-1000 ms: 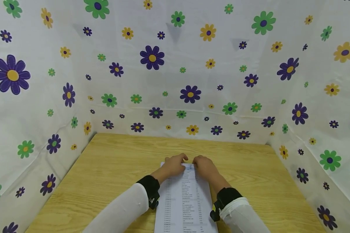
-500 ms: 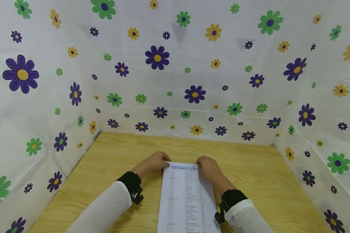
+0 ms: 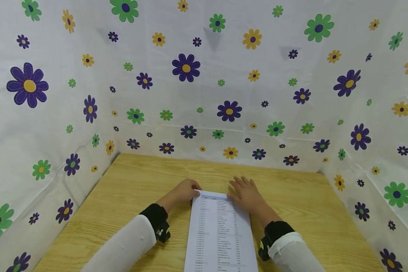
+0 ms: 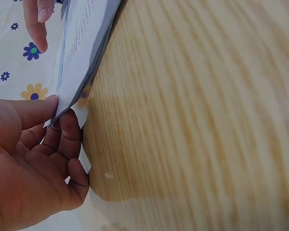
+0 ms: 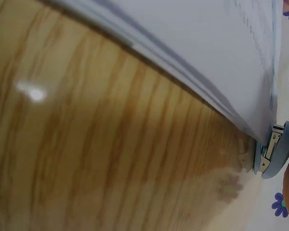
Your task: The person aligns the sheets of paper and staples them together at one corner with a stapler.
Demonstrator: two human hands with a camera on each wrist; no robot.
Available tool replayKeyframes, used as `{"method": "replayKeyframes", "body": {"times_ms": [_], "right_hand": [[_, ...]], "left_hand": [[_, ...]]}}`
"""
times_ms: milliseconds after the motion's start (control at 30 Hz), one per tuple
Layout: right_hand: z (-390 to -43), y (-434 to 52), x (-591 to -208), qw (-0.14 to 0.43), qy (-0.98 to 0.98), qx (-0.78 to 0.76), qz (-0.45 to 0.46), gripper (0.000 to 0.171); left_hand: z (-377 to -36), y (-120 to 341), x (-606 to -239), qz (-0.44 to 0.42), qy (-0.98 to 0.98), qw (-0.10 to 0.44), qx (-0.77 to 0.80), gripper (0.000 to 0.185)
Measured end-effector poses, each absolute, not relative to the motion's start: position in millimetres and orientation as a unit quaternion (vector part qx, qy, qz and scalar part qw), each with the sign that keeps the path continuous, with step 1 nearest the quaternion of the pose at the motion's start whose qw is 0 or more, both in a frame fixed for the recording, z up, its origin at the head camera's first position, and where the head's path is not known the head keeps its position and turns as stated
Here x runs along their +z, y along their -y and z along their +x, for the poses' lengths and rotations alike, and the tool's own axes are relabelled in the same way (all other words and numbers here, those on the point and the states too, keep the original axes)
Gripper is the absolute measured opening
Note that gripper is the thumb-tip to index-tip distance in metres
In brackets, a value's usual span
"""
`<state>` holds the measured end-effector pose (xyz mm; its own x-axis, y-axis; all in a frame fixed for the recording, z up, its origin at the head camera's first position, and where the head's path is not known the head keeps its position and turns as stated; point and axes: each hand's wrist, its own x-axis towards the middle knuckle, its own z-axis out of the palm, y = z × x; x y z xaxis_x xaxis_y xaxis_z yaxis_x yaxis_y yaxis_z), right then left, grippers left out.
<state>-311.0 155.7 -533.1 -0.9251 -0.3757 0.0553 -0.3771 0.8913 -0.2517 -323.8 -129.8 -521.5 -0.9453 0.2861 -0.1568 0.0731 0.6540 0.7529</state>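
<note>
Left hand pinches the thin printed sheet's corner; right hand rests flat, fingers spread

Paper on table, between hands.

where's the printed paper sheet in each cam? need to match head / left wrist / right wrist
Head: printed sheet at bottom centre on the wooden table, between left hand and right hand.
Left wrist: upper left, its corner pinched by the left hand.
Right wrist: across the top and right, seen edge-on above the table.
Shared landmark: the wood-grain table surface.
</note>
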Motion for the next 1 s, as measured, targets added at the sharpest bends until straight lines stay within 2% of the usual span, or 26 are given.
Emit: {"method": "replayKeyframes", "body": {"times_ms": [467, 1000], "right_hand": [[-306, -149, -541, -0.003, 0.973, 0.109, 0.206, 0.084], [-304, -140, -549, 0.012, 0.983, 0.034, 0.181, 0.092]], "left_hand": [[-322, 129, -532, 0.109, -0.899, 0.119, 0.406, 0.010], [-317, 124, -530, 0.097, -0.906, 0.107, 0.399, 0.007]]}}
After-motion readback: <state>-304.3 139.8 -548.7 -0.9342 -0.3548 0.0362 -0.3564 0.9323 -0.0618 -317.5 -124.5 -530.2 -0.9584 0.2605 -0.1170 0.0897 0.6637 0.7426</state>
